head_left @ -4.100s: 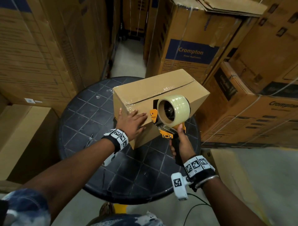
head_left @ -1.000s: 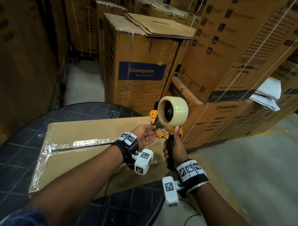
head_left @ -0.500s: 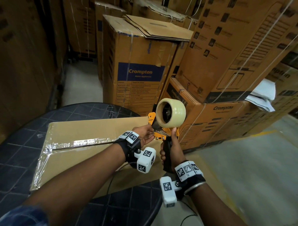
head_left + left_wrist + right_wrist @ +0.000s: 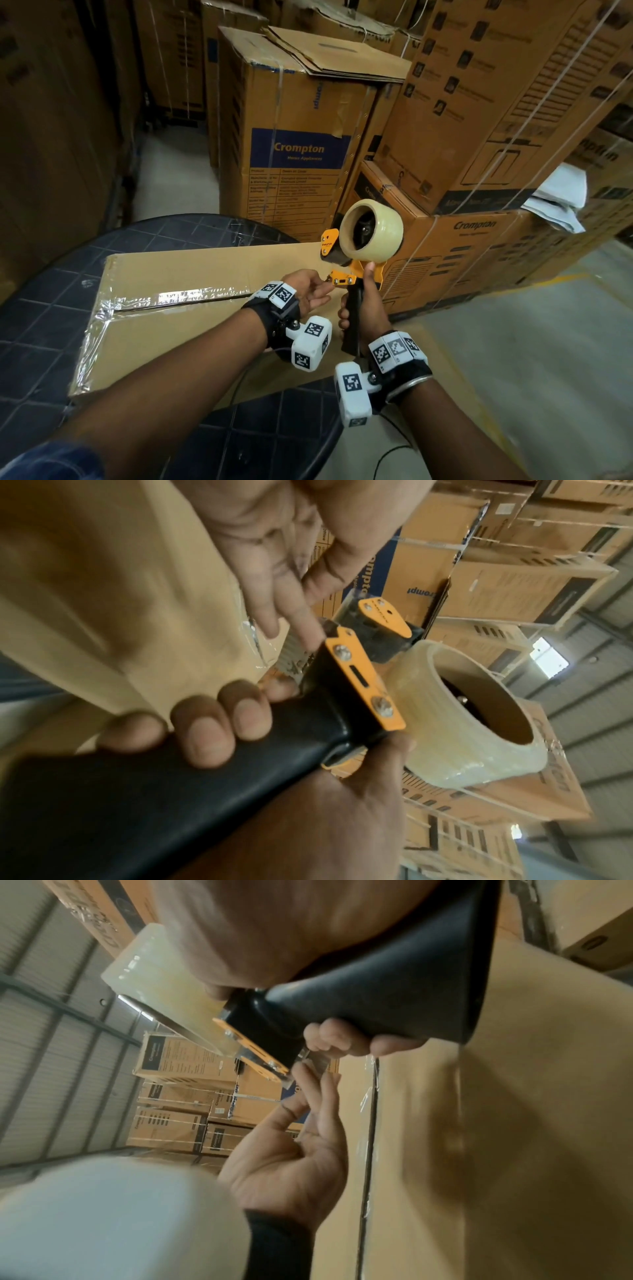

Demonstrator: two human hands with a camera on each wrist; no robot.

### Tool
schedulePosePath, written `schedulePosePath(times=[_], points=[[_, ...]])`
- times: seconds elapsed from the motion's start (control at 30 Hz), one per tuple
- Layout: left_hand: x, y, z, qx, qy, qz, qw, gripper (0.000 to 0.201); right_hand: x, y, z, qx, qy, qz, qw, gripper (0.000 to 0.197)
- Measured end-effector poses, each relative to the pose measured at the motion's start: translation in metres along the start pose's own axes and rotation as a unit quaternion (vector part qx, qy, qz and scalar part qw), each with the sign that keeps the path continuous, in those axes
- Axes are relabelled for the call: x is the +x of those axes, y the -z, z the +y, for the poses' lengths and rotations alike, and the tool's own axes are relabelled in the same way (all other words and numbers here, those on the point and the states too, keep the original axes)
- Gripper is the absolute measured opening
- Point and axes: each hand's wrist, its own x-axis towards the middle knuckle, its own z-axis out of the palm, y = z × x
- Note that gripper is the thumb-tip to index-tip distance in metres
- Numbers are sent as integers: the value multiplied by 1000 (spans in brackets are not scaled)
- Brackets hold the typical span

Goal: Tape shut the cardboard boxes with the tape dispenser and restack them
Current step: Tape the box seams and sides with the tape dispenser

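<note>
Right hand: your right hand [image 4: 364, 310] is wrapped round the black handle of the tape dispenser [image 4: 356, 253], thumb up against the orange frame, right of frame centre.
Left hand: your left hand [image 4: 310, 287] reaches in from the left, fingers [image 4: 274, 610] straight and loose, tips at the dispenser's toothed blade edge; whether they pinch the tape end, you cannot tell.
Tape roll: clear roll [image 4: 371, 233] sits upright on the dispenser.
Box: the cardboard box [image 4: 178, 308] lies on the dark round table [image 4: 34, 342], lower left of the frame, clear tape [image 4: 191, 296] along part of its top seam.
Background: stacked Crompton cartons [image 4: 294, 137] fill the upper frame.
</note>
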Motion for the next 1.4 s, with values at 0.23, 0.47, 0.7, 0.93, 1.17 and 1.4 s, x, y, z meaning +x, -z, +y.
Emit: schedulePosePath(times=[0.23, 0.47, 0.7, 0.93, 1.17, 1.4], points=[[3, 6, 12, 83, 22, 0, 996, 52, -3, 0, 0, -14, 0, 3, 1000, 95], [9, 6, 27, -5, 34, -56, 998, 86, -9, 1, -2, -7, 7, -4, 1000, 89], [14, 2, 21, -15, 37, -74, 996, 85, -18, 2, -7, 6, -1, -7, 1000, 86], [16, 0, 18, 28, 23, -86, 996, 77, -23, 3, -9, 17, -14, -17, 1000, 87], [7, -2, 19, 176, 24, -41, 983, 83, -26, 4, -12, 16, -19, -16, 1000, 90], [6, 9, 23, 177, 93, -71, 977, 99, -23, 8, -14, 8, -15, -15, 1000, 91]])
